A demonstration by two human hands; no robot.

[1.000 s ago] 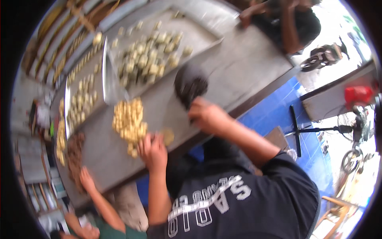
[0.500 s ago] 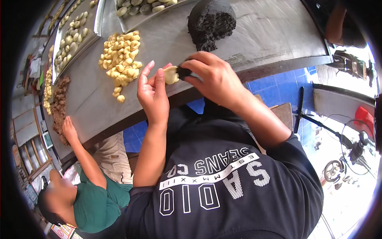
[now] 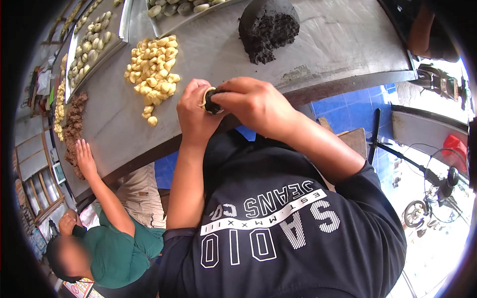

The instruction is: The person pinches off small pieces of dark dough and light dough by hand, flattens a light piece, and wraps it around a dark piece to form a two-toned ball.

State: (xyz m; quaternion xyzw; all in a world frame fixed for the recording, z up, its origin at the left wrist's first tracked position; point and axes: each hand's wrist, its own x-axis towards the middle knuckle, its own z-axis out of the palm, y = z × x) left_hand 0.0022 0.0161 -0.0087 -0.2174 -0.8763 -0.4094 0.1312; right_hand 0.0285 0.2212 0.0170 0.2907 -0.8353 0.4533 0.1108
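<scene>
left grip (image 3: 195, 113) clasping one dough round (image 3: 203, 99), right grip (image 3: 259, 106) pinching one black lump (image 3: 212, 105), one dark mound (image 3: 269, 27) beyond

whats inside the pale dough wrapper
A dark filling shows inside the pale dough wrapper's rim, partly covered by the right hand. The left hand hides the wrapper's outer side; its bottom cannot be seen.

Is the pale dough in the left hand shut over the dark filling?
Open: the pale dough curves around the dark filling, which shows uncovered at its mouth.
</scene>
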